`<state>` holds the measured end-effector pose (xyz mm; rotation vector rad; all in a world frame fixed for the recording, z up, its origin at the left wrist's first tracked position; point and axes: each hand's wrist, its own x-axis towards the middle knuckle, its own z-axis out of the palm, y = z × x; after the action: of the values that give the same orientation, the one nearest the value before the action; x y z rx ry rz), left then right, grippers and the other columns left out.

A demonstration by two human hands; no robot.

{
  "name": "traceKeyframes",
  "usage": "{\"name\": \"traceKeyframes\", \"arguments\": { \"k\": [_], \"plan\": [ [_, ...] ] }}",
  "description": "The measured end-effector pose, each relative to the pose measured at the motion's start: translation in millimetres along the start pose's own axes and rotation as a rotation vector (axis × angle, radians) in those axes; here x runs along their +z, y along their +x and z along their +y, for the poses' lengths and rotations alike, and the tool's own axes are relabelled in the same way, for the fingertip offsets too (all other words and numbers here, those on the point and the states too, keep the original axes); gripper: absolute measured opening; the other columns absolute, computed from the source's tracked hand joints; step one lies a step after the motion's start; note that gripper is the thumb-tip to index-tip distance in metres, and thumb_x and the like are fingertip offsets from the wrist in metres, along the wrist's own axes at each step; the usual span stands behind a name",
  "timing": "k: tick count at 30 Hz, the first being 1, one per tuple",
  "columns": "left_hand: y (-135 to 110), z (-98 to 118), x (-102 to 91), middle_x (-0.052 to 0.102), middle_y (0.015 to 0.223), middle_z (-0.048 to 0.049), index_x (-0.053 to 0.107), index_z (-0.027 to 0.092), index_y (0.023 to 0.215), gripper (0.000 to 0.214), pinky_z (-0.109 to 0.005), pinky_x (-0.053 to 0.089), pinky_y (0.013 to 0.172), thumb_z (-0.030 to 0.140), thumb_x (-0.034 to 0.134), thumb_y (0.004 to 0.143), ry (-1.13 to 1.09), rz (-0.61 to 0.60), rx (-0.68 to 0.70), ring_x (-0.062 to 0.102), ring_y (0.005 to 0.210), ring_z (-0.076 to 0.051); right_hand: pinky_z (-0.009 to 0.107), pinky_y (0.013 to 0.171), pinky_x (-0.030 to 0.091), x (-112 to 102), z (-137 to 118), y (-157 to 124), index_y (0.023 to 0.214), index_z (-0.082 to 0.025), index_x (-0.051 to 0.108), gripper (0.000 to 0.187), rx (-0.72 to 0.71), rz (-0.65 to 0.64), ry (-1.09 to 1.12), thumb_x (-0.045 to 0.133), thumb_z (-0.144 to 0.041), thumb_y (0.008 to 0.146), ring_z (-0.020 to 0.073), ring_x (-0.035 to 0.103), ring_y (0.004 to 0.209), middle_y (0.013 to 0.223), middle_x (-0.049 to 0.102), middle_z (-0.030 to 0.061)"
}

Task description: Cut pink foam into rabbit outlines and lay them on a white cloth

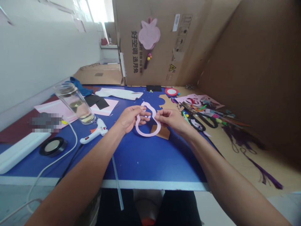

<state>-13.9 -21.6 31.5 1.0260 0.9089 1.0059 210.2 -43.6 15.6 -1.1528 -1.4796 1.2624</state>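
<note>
A pink gourd-shaped paper frame [148, 134], cut out in the middle, is held up above the blue table [150, 163]. My left hand [131, 118] pinches its upper left side, some fingers showing through the opening. On the opposite side my right hand [171, 120] grips the edge between thumb and fingers. Below and behind the frame lies a small brown cardboard piece [163, 132]. A white glue gun [95, 131] rests to the left of my left hand, and a clear glue stick [117, 182] juts over the table's front edge.
A glass of pale liquid [78, 106] stands at the left near a black tape roll [53, 146] and pink paper [56, 110]. Scissors [199, 116] and scraps lie at the right. Cardboard walls [164, 62] rise behind, with a pink hanging ornament [149, 34]. A white cable [56, 161] crosses the left side.
</note>
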Motion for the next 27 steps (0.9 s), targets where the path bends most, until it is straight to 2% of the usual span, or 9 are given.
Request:
{"name": "traceKeyframes", "arguments": {
  "k": [6,22,27],
  "plan": [
    [-0.1,-1.8,0.1,0.082,0.090,-0.0150,0.076,0.013,0.094,0.011,-0.026,0.061,0.056,0.024,0.077,0.095,0.030,0.038,-0.002,0.078,0.069,-0.020,0.027,0.055,0.037,0.2,1.1,0.0,0.081,-0.020,0.069,0.042,0.007,-0.029,0.003,0.089,-0.056,0.074,0.0115,0.049,0.058,0.065,0.062,-0.0013],
    [-0.3,-1.2,1.8,0.082,0.091,-0.0147,0.075,0.012,0.093,0.012,-0.026,0.063,0.058,0.024,0.075,0.097,0.011,0.063,0.022,0.077,0.068,-0.018,0.026,0.054,0.036,-0.4,2.1,1.0,0.082,-0.018,0.070,0.038,0.007,-0.070,-0.030,0.086,-0.052,0.076,0.0107,0.048,0.057,0.064,0.061,-0.0020],
    [0.4,-0.7,1.1,0.082,0.092,-0.0158,0.076,0.010,0.093,0.012,-0.027,0.063,0.060,0.020,0.072,0.098,0.009,0.081,0.045,0.078,0.070,-0.019,0.025,0.055,0.039,-0.1,2.2,1.3,0.084,-0.019,0.072,0.035,0.014,-0.062,-0.044,0.084,-0.050,0.077,0.0111,0.051,0.058,0.066,0.063,-0.0015]
  ]
}}
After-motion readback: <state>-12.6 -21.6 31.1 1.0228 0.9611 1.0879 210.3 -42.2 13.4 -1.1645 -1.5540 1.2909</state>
